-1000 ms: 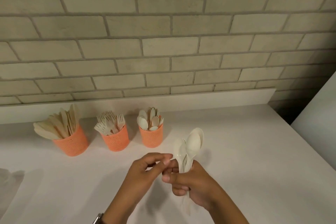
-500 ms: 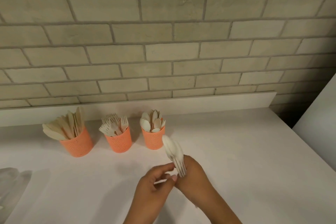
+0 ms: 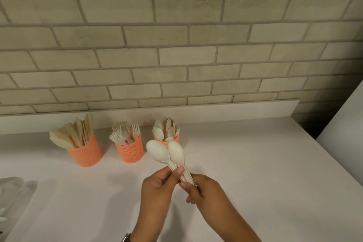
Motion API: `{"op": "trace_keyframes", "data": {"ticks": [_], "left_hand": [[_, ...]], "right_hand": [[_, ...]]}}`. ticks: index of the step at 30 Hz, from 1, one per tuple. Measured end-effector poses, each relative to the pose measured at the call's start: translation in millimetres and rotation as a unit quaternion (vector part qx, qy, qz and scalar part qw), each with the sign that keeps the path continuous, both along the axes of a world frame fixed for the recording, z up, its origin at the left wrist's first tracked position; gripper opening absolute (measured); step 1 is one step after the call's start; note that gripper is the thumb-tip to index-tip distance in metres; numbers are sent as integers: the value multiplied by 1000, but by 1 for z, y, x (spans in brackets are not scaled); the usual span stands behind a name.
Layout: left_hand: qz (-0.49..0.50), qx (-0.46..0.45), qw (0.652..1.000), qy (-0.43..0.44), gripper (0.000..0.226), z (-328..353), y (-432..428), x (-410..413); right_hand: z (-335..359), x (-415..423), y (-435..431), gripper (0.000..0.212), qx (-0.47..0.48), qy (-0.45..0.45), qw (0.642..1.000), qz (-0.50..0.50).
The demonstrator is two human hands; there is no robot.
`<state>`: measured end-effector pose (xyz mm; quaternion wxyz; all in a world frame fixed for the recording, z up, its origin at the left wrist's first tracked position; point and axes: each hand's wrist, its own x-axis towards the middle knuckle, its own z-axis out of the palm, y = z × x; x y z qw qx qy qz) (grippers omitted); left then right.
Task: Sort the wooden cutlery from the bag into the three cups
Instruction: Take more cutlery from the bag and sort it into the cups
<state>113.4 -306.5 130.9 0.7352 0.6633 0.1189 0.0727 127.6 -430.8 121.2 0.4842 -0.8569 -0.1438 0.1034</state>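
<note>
Your left hand (image 3: 157, 185) and right hand (image 3: 205, 190) both pinch the spoons (image 3: 176, 153) by their handles (bowls up); they sit just in front of the spoon cup (image 3: 177, 139).

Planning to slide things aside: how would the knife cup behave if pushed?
Likely tippy: the knives stand well above the knife cup and fan leftward. Its perforated wall suggests a light cup, so it may slide easily on the smooth counter.

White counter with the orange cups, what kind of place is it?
Probably a kitchen or café counter, though I can't be sure: a smooth white countertop against a pale grey brick wall, with three orange perforated plastic cups holding wooden knives, forks and spoons.
</note>
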Motion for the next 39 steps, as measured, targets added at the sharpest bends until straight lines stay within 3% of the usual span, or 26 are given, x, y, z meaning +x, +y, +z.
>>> {"op": "trace_keyframes", "data": {"ticks": [3, 6, 11, 13, 16, 22, 25, 30, 34, 37, 39], "left_hand": [[4, -17, 1000, -10, 14, 6, 2, 2], [7, -27, 1000, -10, 12, 12, 1, 4], [-2, 44, 998, -34, 22, 11, -6, 0], [-25, 85, 995, -54, 26, 7, -11, -5], [-17, 135, 989, -63, 21, 2, -14, -7], [28, 194, 976, -94, 28, 2, -7, 1], [17, 182, 981, -71, 35, -1, 3, 7], [17, 68, 997, -12, 34, -1, 30, 24], [26, 104, 994, -31, 23, 10, 51, 57], [45, 103, 993, -45, 25, 13, 62, 93], [70, 72, 994, -54, 24, 8, 66, 119]], "right_hand": [[-8, -6, 1, 12, 15, -41, 998, -44], [-9, -10, 7, 15, 157, 30, 986, -44], [-10, -9, 11, 31, 375, 257, 889, -50], [-12, -7, 8, 40, 417, 291, 860, -47], [-13, -7, 7, 37, 444, 306, 841, -36], [-35, -3, 7, 25, 407, 246, 877, -74], [-39, -1, 1, 29, 367, 215, 897, -119], [-35, 18, -11, 33, 404, 240, 862, -187], [-25, 31, -26, 29, 465, 226, 839, -169], [-22, 42, -32, 22, 450, 208, 851, -171], [-20, 48, -31, 21, 404, 184, 879, -174]]}}
